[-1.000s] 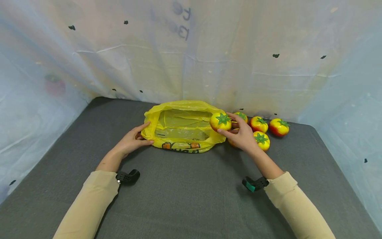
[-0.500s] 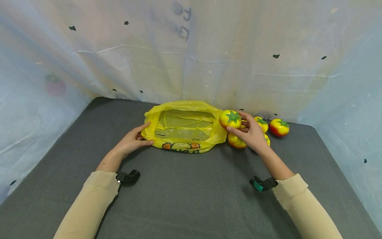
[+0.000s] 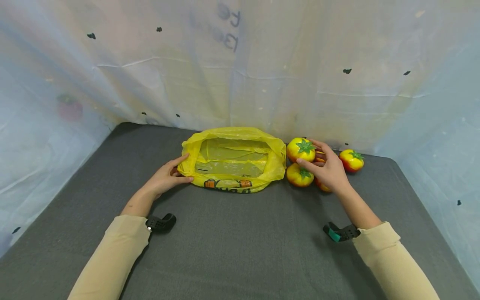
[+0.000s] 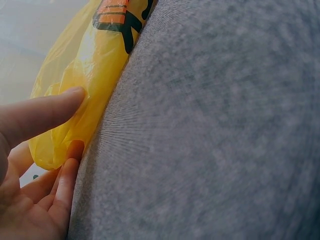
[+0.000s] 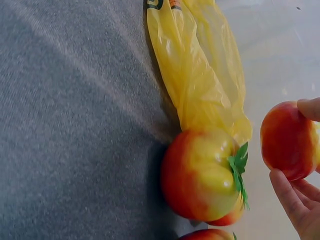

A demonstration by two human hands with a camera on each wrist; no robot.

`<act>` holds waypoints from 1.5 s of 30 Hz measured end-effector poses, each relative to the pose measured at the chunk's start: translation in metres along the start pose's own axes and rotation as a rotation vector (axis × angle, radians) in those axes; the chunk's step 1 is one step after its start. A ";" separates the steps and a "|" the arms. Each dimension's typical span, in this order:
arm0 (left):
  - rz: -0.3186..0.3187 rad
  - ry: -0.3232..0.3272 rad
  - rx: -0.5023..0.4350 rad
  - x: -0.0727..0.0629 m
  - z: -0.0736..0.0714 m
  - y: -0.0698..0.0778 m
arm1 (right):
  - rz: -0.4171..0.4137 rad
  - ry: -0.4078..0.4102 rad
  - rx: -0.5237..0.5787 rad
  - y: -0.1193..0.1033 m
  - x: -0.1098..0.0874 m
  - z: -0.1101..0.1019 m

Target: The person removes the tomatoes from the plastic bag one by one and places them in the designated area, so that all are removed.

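Observation:
A yellow plastic bag [image 3: 221,133] stands on the dark cloth with its mouth spread open upward; orange and black print shows low on its front. My left hand [image 3: 165,177] holds the bag's left side, thumb in front and fingers behind, as the left wrist view shows around the bag's yellow film [image 4: 87,65]. My right hand [image 3: 330,166] grips a yellow-red toy tomato [image 3: 301,150] between thumb and fingers, raised just right of the bag. Below it, another toy tomato [image 3: 299,175] rests against the cloth, near the bag's right side. Other tomatoes are partly hidden behind the right hand.
A single toy tomato [image 3: 351,161] lies farther right, near the back edge. The dark cloth [image 3: 232,241] covers the table. Pale plastic sheeting [image 3: 262,83] hangs behind it and along both sides.
My right hand has moved right with the tomato, away from the bag's right rim, uncovering the tomato near the bag. The left hand and the bag stay nearly still.

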State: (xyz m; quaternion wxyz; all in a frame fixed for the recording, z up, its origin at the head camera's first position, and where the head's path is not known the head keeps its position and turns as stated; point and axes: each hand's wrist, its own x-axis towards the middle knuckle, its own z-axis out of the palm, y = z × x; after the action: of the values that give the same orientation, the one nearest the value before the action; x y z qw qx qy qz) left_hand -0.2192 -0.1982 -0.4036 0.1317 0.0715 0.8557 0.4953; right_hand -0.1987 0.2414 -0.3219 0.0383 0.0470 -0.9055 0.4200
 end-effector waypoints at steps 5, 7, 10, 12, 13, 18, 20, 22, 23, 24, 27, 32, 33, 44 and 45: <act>0.008 -0.014 -0.016 0.000 0.000 -0.001 | 0.008 0.008 -0.001 0.005 -0.001 -0.005; 0.009 -0.021 -0.022 0.000 0.001 -0.001 | 0.018 0.012 -0.007 0.007 -0.002 -0.008; 0.009 -0.023 -0.023 0.000 0.001 -0.001 | 0.030 0.019 -0.016 0.010 -0.004 -0.013; 0.007 -0.024 -0.027 -0.001 0.001 -0.001 | 0.039 0.021 -0.028 0.013 -0.005 -0.016; 0.006 -0.024 -0.029 -0.001 0.002 -0.001 | 0.042 0.023 -0.033 0.014 -0.005 -0.017; 0.009 -0.023 -0.035 -0.002 0.002 -0.001 | 0.067 0.031 -0.044 0.018 -0.007 -0.023; 0.011 -0.023 -0.034 -0.002 0.003 -0.001 | 0.082 0.033 -0.041 0.020 -0.008 -0.026; 0.011 -0.023 -0.034 -0.002 0.003 0.000 | 0.091 0.034 -0.043 0.022 -0.009 -0.029; 0.011 -0.023 -0.032 -0.002 0.002 0.000 | 0.093 0.036 -0.042 0.022 -0.009 -0.031; 0.012 -0.023 -0.032 -0.002 0.002 0.000 | 0.091 0.039 -0.044 0.024 -0.009 -0.032; 0.015 -0.025 -0.032 -0.002 0.001 0.000 | 0.083 0.050 -0.047 0.027 -0.009 -0.036; 0.012 -0.024 -0.029 -0.002 0.000 0.000 | 0.087 0.072 -0.068 0.034 -0.010 -0.042; 0.010 -0.024 -0.028 -0.002 0.000 0.000 | 0.091 0.076 -0.071 0.035 -0.010 -0.043; 0.016 -0.023 -0.033 -0.003 -0.001 0.000 | 0.124 0.130 -0.099 0.045 -0.017 -0.055; 0.018 -0.024 -0.037 -0.003 -0.001 0.000 | 0.125 0.133 -0.106 0.046 -0.018 -0.056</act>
State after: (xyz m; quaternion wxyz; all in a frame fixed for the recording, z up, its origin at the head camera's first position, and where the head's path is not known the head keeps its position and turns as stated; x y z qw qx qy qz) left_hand -0.2170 -0.1992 -0.4027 0.1388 0.0825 0.8443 0.5110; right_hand -0.1848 0.3151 -0.3226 0.0745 -0.0398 -0.9231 0.3753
